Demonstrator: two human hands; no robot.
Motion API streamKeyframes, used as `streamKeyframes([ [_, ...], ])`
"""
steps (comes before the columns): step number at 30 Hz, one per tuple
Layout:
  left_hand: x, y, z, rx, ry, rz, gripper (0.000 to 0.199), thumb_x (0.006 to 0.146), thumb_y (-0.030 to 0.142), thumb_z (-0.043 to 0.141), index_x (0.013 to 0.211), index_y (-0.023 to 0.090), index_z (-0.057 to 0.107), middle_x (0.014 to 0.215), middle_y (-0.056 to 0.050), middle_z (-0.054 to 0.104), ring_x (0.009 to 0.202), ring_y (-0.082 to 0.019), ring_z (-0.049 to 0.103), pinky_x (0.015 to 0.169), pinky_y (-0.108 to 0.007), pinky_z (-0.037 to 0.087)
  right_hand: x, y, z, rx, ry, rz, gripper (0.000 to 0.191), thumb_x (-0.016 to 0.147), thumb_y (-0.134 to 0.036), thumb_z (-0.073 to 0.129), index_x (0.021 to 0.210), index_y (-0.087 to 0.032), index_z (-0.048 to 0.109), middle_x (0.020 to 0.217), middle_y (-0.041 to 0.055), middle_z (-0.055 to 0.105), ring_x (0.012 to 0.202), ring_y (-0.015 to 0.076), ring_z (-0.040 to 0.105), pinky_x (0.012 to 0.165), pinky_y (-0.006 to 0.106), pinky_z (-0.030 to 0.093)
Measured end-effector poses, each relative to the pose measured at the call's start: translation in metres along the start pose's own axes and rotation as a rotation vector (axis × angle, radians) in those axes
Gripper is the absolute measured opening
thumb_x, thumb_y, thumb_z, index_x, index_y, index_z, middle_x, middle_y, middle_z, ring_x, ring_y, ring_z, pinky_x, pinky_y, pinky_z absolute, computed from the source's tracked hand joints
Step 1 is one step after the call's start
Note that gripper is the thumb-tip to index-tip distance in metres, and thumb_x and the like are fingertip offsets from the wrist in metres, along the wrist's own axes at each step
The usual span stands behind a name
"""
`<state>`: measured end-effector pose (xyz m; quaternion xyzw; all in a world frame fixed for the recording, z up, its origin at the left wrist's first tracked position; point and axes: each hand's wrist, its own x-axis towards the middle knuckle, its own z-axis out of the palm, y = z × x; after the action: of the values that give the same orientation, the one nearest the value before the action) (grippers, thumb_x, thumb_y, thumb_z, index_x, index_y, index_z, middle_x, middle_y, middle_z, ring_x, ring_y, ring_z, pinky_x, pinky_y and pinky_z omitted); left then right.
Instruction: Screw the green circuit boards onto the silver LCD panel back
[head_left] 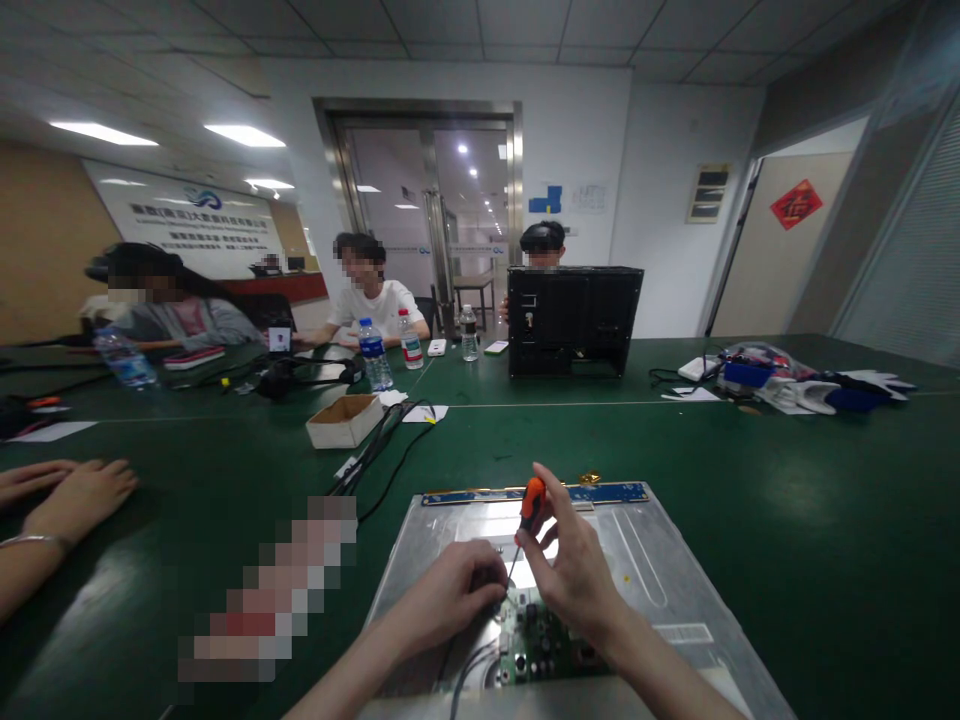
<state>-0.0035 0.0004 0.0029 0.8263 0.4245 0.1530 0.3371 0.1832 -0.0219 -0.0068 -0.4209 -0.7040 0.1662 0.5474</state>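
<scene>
An orange and black screwdriver (533,500) stands nearly upright in my right hand (574,575), thumb and fingers closed round its handle. Its thin shaft points down at the upper left corner of a green circuit board (534,645). Close by the tip, my left hand (459,588) is closed in a pinch; what lies between its fingers is hidden. The board is on a flat silver metal panel (645,560), which has a narrow blue strip board (480,495) along its far edge. Dark cables (469,672) run beside the green board.
A small open box (345,430) and black cables (375,445) lie left of the panel. Bottles (373,355) and a large black case (574,325) stand farther back. Gloves and bags (795,380) lie at right. Another person's hands (79,500) rest at left; several people sit around.
</scene>
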Motion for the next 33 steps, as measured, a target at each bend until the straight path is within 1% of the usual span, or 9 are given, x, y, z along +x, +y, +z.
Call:
streamKeyframes([
  [4, -0.0001, -0.0007, 0.0001, 0.001, 0.000, 0.000, 0.011, 0.082, 0.014, 0.060, 0.081, 0.017, 0.071, 0.086, -0.002, 0.071, 0.081, -0.019, 0.062, 0.079, -0.028, 0.048, 0.0001, 0.0008, 0.0001, -0.011, 0.002, 0.004, 0.079, 0.087, -0.012, 0.055, 0.157, -0.032, 0.025, 0.091, 0.0022, 0.070, 0.068, 0.0192, 0.067, 0.060, 0.032, 0.056],
  [8, 0.0002, -0.0044, 0.0007, -0.011, 0.007, 0.011, 0.008, 0.082, 0.016, 0.062, 0.080, 0.017, 0.070, 0.085, -0.002, 0.070, 0.081, -0.020, 0.063, 0.079, -0.028, 0.048, -0.0001, 0.0010, 0.0002, -0.018, 0.014, 0.000, 0.079, 0.086, -0.013, 0.056, 0.157, -0.029, 0.025, 0.089, 0.0022, 0.069, 0.066, 0.0183, 0.065, 0.059, 0.031, 0.055],
  [13, 0.0013, -0.0085, 0.0019, -0.008, 0.021, 0.017, 0.007, 0.083, 0.016, 0.063, 0.080, 0.018, 0.069, 0.087, -0.002, 0.071, 0.082, -0.019, 0.063, 0.080, -0.028, 0.048, -0.0007, 0.0011, -0.0004, -0.035, 0.008, -0.018, 0.071, 0.086, -0.015, 0.056, 0.152, -0.028, 0.032, 0.090, 0.0023, 0.068, 0.068, 0.0184, 0.065, 0.059, 0.030, 0.055],
  [18, 0.0015, -0.0081, 0.0027, -0.012, 0.023, 0.020, 0.008, 0.080, 0.013, 0.062, 0.078, 0.017, 0.069, 0.084, -0.002, 0.070, 0.081, -0.019, 0.062, 0.078, -0.027, 0.047, 0.0010, 0.0032, -0.0005, -0.061, 0.028, -0.022, 0.068, 0.087, -0.018, 0.061, 0.150, -0.030, 0.039, 0.085, -0.0001, 0.067, 0.064, 0.0167, 0.062, 0.056, 0.027, 0.052],
  [23, 0.0012, -0.0072, 0.0026, -0.005, 0.018, 0.027, 0.008, 0.081, 0.014, 0.062, 0.078, 0.017, 0.069, 0.083, -0.002, 0.069, 0.078, -0.019, 0.062, 0.076, -0.026, 0.046, 0.0022, 0.0019, -0.0002, -0.042, 0.021, -0.078, 0.073, 0.089, -0.015, 0.057, 0.156, -0.033, 0.033, 0.088, 0.0009, 0.068, 0.064, 0.0159, 0.062, 0.057, 0.026, 0.053],
  [28, 0.0007, -0.0060, 0.0021, 0.010, 0.015, 0.027, 0.009, 0.081, 0.014, 0.061, 0.080, 0.018, 0.070, 0.085, -0.002, 0.070, 0.080, -0.019, 0.062, 0.077, -0.026, 0.046, 0.0003, -0.0007, 0.0006, -0.018, 0.023, -0.040, 0.080, 0.088, -0.013, 0.054, 0.160, -0.028, 0.022, 0.083, 0.0008, 0.068, 0.065, 0.0184, 0.065, 0.056, 0.028, 0.054],
  [30, 0.0005, -0.0055, 0.0019, 0.014, 0.013, 0.027, 0.010, 0.081, 0.014, 0.061, 0.081, 0.018, 0.070, 0.086, -0.002, 0.071, 0.080, -0.019, 0.062, 0.078, -0.026, 0.047, -0.0005, -0.0011, 0.0005, -0.017, 0.013, -0.029, 0.079, 0.087, -0.013, 0.055, 0.158, -0.028, 0.024, 0.084, 0.0006, 0.069, 0.064, 0.0177, 0.065, 0.057, 0.028, 0.054],
  [33, 0.0003, -0.0055, 0.0020, 0.023, 0.015, 0.030, 0.010, 0.082, 0.014, 0.061, 0.081, 0.018, 0.070, 0.086, -0.002, 0.071, 0.080, -0.019, 0.062, 0.077, -0.026, 0.047, -0.0010, -0.0012, -0.0002, -0.044, 0.009, -0.019, 0.074, 0.087, -0.014, 0.057, 0.154, -0.028, 0.031, 0.085, 0.0004, 0.069, 0.063, 0.0171, 0.064, 0.057, 0.028, 0.053],
])
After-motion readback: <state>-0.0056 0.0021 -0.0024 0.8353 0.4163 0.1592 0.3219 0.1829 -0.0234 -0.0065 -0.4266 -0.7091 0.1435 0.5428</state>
